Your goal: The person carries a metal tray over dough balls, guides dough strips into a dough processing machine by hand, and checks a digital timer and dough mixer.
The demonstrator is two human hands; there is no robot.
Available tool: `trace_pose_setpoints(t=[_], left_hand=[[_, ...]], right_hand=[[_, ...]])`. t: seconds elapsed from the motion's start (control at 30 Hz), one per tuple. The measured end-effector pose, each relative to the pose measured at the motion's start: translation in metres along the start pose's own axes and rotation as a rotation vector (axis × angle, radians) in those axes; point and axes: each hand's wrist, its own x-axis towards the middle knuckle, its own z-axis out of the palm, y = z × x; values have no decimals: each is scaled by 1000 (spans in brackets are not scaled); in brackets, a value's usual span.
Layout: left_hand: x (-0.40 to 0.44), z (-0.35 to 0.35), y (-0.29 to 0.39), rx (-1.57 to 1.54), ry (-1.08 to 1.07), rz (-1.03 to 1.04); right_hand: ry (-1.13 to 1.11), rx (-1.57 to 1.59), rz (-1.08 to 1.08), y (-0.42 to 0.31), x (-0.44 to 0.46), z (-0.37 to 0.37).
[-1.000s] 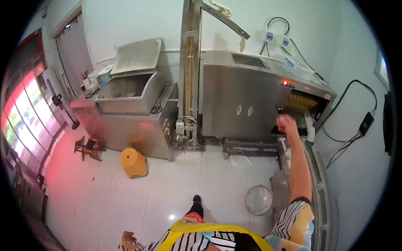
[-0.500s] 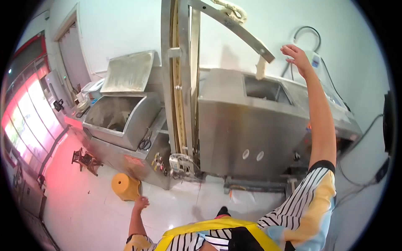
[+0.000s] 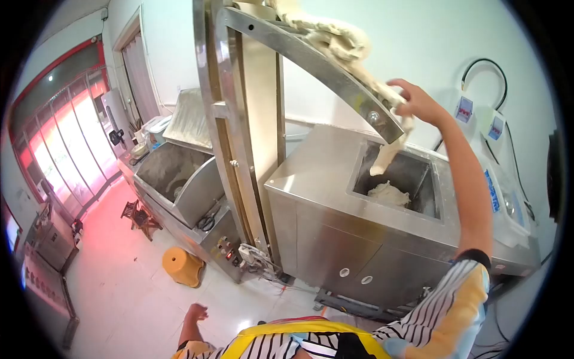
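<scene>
My right hand is raised at the lower end of a sloping metal chute. Its fingers curl onto a strip of pale dough that hangs over the chute's end. More of the same dough lies bunched higher up the chute. Below, the strip dangles into the square hopper of a steel machine, where a lump of dough rests. Low at my side, my left hand hangs above the floor with loosely bent fingers and nothing in it.
A tall steel frame carries the chute. To its left stands a mixer with its lid raised and scissors on its ledge. An orange stool and a small wooden chair stand on the floor. Switches are on the wall.
My right hand has come to the dough at the chute's end. The view has moved closer, and more of the hopper shows. My left hand stays low.
</scene>
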Motion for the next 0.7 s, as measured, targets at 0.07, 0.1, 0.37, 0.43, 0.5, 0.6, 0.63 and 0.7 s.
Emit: trace_pose_setpoints(t=[0.07, 0.1, 0.37, 0.43, 0.5, 0.6, 0.63, 0.7], left_hand=[[13, 10, 42, -4, 11, -39], [6, 21, 70, -6, 12, -48], [-10, 47, 167, 159, -2, 99], [-2, 46, 164, 59, 27, 147], [-2, 50, 162, 58, 24, 123], [-4, 55, 154, 51, 13, 130], [-6, 57, 150, 49, 13, 116], [-9, 61, 144, 51, 13, 93]], right_hand=[[45, 64, 33, 36, -43, -13], [92, 41, 12, 70, -66, -17], [-215, -387, 302, 175, -178, 79], [-148, -246, 286, 178, -180, 81], [-99, -84, 262, 175, -180, 86], [-22, 200, 200, 153, -158, 85], [13, 305, 182, 138, -147, 84], [94, 515, 103, 119, -121, 86]])
